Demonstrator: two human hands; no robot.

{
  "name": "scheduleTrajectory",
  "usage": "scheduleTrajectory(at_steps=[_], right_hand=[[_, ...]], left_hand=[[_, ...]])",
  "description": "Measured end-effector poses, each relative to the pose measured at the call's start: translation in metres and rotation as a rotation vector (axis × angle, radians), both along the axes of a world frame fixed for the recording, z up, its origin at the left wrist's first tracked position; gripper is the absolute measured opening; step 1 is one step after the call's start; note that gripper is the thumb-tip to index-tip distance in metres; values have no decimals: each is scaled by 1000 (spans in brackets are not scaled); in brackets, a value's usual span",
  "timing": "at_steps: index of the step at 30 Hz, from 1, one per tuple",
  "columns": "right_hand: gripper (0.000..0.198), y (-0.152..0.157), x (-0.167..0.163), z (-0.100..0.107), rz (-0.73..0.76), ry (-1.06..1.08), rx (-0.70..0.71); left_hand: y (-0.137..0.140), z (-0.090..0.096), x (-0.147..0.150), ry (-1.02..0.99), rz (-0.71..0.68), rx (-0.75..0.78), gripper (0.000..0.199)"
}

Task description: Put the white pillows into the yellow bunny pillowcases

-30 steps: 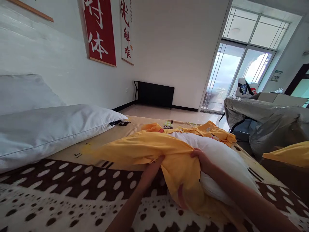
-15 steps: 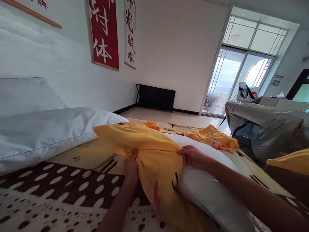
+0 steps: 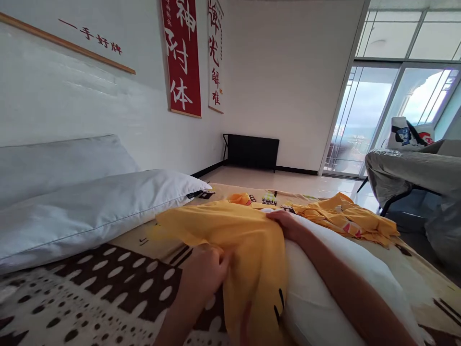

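Observation:
A yellow pillowcase (image 3: 259, 254) with black and red printed marks lies bunched in front of me, partly over a white pillow (image 3: 317, 283). My left hand (image 3: 207, 266) is closed on the near left side of the pillowcase, thumb pressed into the cloth. At its upper right edge, my right hand (image 3: 286, 222) grips the fabric, fingertips partly hidden. The right forearm crosses above the white pillow. How much of that pillow is inside the case cannot be made out.
Two more white pillows, a near one (image 3: 101, 206) and one behind (image 3: 61, 161), rest along the wall on the left. A crumpled yellow cloth (image 3: 353, 218) lies on the patterned bedspread (image 3: 144, 278). Plastic-covered furniture (image 3: 414, 173) stands at right, a black folded panel (image 3: 252, 151) by the far wall.
The view has turned left, so the room sits further right in the picture. My left hand has rolled over with the cloth; the pillowcase's upper part has sunk and flattened.

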State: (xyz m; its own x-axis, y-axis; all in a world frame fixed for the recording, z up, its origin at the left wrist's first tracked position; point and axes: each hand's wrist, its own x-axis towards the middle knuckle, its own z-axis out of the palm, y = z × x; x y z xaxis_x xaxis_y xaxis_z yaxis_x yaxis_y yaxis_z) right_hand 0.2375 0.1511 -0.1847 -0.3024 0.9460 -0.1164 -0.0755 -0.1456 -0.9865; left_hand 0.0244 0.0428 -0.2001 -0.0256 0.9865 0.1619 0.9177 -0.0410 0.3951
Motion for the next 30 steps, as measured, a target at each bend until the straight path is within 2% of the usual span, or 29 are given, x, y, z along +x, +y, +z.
scheduleTrajectory(at_steps=[1,3,4,7,9,11,15,18,20,22,25,28,30], right_hand=[[12,-1,7,-5,-33,23,-6],[12,-3,18,-13,-101,54,-16],[11,-4,22,-15,-129,65,-20],[11,-5,25,-17,-193,74,-19],[13,-5,23,-17,-228,55,8],[14,-6,21,-17,-259,12,49],[16,-7,17,-19,-292,-145,131],[14,-4,14,-21,-318,-288,195],[12,-1,12,-22,-329,-379,229],[13,1,12,-21,-346,-468,261],[11,1,19,-17,-405,-606,344],[10,-1,33,-14,-448,-727,431],[10,-1,41,-14,-455,-788,459]], left_hand=[[-11,4,12,53,-13,-8,51],[-30,6,42,43,-137,12,49],[-36,3,58,59,-206,45,47],[-42,-15,94,164,-230,108,42],[-38,-27,104,228,-249,107,30],[-31,-36,103,283,-322,116,29],[-32,-42,100,269,-453,226,25],[-42,-44,111,230,-667,315,24],[-48,-44,123,264,-758,244,18],[-51,-43,132,282,-714,105,17],[-56,-35,139,224,-587,-38,27],[-59,-16,131,126,-555,-67,36],[-56,0,114,41,-467,-62,41]])
